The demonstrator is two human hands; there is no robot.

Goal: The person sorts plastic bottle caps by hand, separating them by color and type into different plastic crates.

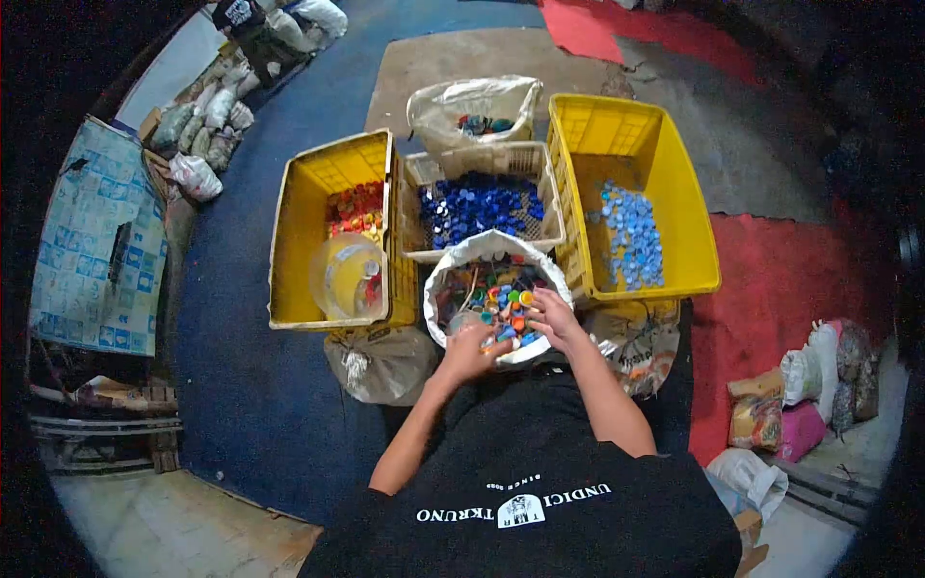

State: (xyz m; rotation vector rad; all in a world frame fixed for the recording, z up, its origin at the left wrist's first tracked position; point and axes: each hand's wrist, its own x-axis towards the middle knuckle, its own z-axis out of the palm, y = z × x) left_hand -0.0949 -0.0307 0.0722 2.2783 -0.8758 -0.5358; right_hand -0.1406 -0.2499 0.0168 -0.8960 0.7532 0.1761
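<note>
A round white sack (436, 279) full of mixed coloured bottle caps (501, 301) stands open in front of my body. Over its left part is my left hand (469, 349), fingers among the caps; what it holds, if anything, is too small to tell. At the sack's right side, my right hand (556, 320) has its fingers apart beside a yellow cap (526, 299). Behind the sack, a white crate (551, 207) holds dark blue caps (482, 207). The left yellow crate (313, 173) contains red and yellow caps and a clear round tub (339, 275). Light blue caps (631, 236) lie in the right yellow crate (674, 183).
Farther back stands a white bag (448, 106) with a few items inside. Tied sacks (381, 361) sit beneath the yellow crates. Filled bags (207, 116) line the left wall, and more bags (809, 371) lie at the right. A patterned panel (101, 241) is at far left.
</note>
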